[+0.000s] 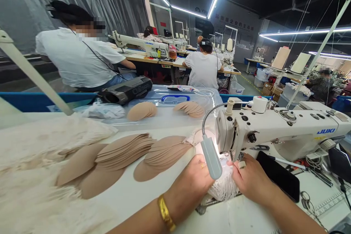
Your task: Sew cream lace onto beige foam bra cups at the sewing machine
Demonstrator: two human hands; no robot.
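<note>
My left hand (193,182) rests on a piece of white lace fabric (224,186) under the needle of a white Juki sewing machine (274,128), fingers curled onto the lace behind the grey lamp head (211,157). On the right side of the needle, my right hand (251,181) pinches the same lace with bent fingers. The part under the presser foot is lit bright and partly hidden by the lamp. A gold bangle sits on my left wrist.
Stacks of tan bra cups (123,150) lie fanned left of the machine, with more (190,109) on a clear plastic bin lid. Heaped white lace (41,142) fills the left. A black phone (278,175), scissors and cables lie right. Other workers sit at machines behind.
</note>
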